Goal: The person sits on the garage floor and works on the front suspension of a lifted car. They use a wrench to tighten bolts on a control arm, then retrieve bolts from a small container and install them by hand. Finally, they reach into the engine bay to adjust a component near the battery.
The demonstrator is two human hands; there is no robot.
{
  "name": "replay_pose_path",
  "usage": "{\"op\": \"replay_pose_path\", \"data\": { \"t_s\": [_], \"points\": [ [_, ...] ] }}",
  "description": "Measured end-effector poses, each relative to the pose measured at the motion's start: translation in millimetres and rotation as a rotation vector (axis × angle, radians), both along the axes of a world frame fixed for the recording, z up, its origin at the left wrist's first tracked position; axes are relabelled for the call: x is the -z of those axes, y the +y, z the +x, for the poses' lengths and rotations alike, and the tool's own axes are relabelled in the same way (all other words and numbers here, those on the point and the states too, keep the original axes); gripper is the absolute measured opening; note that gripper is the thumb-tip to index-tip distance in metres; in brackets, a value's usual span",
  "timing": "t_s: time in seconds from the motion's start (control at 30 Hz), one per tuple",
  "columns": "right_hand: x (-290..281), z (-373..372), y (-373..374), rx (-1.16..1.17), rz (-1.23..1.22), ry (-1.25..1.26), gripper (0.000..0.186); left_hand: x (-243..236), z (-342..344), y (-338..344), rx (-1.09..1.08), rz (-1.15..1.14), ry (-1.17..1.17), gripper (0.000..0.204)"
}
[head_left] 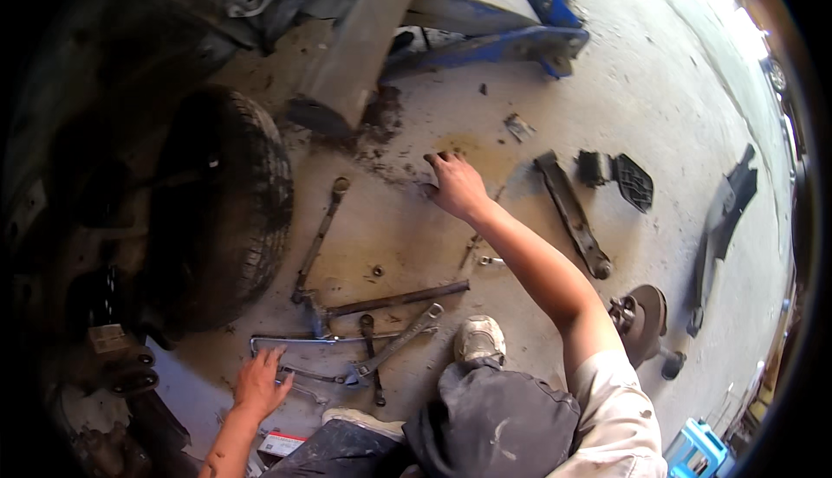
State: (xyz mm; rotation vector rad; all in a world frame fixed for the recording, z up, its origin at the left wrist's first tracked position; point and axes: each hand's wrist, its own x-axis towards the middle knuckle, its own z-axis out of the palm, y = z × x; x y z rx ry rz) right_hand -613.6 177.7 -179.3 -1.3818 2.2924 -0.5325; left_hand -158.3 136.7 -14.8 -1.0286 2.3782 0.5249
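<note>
My left hand (260, 383) is low on the left, its fingers spread over the floor beside several tools. Closest to it are a thin L-shaped bar (295, 340) and a spanner (310, 375); whether the fingertips touch them is hard to tell. My right hand (457, 187) reaches far forward over the stained concrete, thumb and fingers apart, fingertips dark, with nothing visible in it. Between the hands lie a hammer (399, 297), a long ratchet wrench (319, 240), a small nut (378, 271), an adjustable wrench (400, 339) and a short dark wrench (371, 361).
A tyre (264, 201) stands at left under the vehicle, near a grey beam (360, 45) and a blue floor jack (511, 49). To the right lie a metal suspension arm (572, 214), a black bracket (633, 182), a brake disc (646, 326) and a long dark panel (721, 240).
</note>
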Motion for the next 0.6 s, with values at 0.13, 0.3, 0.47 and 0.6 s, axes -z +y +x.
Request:
{"op": "replay_pose_path", "data": {
  "t_s": [0.13, 0.3, 0.47, 0.6],
  "points": [
    [33, 24, -89, -0.012, -0.049, 0.052, 0.044, -6, 57, 30, -0.217, -0.005, -0.031, 0.053],
    [112, 34, -188, -0.138, -0.551, 0.055, 0.041, -16, 103, 70, -0.429, 0.023, -0.102, 0.052],
    [127, 21, -222, 0.164, -0.718, -0.004, 0.044, -17, 109, 77, -0.481, 0.039, -0.078, 0.053],
    [110, 21, -212, 0.173, -0.478, 0.103, 0.048, -13, 103, 71, -0.470, 0.039, -0.057, 0.054]
  ]
}}
